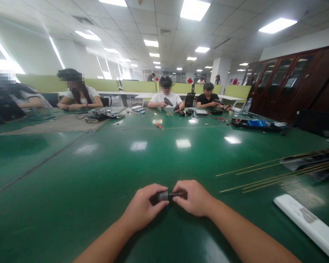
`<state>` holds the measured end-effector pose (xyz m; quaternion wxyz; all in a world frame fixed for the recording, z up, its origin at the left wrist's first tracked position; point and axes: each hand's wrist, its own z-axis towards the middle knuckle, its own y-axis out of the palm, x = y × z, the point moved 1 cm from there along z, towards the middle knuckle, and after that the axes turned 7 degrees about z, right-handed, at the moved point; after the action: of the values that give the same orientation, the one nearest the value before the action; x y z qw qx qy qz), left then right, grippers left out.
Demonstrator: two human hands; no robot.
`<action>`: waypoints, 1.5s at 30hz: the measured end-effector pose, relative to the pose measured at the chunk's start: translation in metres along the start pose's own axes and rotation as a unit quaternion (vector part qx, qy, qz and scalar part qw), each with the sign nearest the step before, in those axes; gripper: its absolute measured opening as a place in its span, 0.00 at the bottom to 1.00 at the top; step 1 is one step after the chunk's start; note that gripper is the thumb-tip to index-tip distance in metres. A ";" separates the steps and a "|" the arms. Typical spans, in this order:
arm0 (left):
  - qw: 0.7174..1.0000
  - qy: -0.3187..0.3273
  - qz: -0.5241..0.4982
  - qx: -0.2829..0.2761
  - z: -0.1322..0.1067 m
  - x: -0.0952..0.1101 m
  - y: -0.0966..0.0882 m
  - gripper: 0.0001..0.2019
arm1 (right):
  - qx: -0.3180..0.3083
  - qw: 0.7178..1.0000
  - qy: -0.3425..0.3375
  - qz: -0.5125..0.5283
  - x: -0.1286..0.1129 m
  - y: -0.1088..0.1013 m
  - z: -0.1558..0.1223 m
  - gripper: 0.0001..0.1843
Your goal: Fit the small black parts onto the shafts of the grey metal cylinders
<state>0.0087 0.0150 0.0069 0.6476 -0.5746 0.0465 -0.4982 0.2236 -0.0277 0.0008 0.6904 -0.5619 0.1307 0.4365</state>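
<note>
A small dark cylindrical part (166,196) with a grey metal band is held between both hands, low over the green table (104,175). My left hand (142,208) is closed round its left end. My right hand (195,199) pinches its right, thinner end with curled fingers. Both forearms come in from the bottom edge. The ends of the part are hidden inside the fingers.
Several thin brass-coloured rods (276,175) lie to the right, reaching a dark tray (312,164). A long white flat box (309,224) lies at the lower right. Across the table several people work among tools, a red screwdriver (159,126) and a black tray (256,125).
</note>
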 end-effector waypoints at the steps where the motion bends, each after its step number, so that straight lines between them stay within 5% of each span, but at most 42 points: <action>1: 1.000 0.001 0.000 0.001 0.000 0.000 0.000 0.11 | 0.001 1.000 0.000 0.000 0.000 0.000 0.000 0.05; 45: 0.999 -0.014 0.009 0.028 0.001 -0.005 -0.001 0.13 | 0.011 1.000 0.017 0.011 0.001 -0.008 -0.002 0.04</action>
<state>0.0061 0.0199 0.0054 0.6682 -0.5628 0.0287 -0.4857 0.2309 -0.0288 0.0054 0.6894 -0.5601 0.1533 0.4331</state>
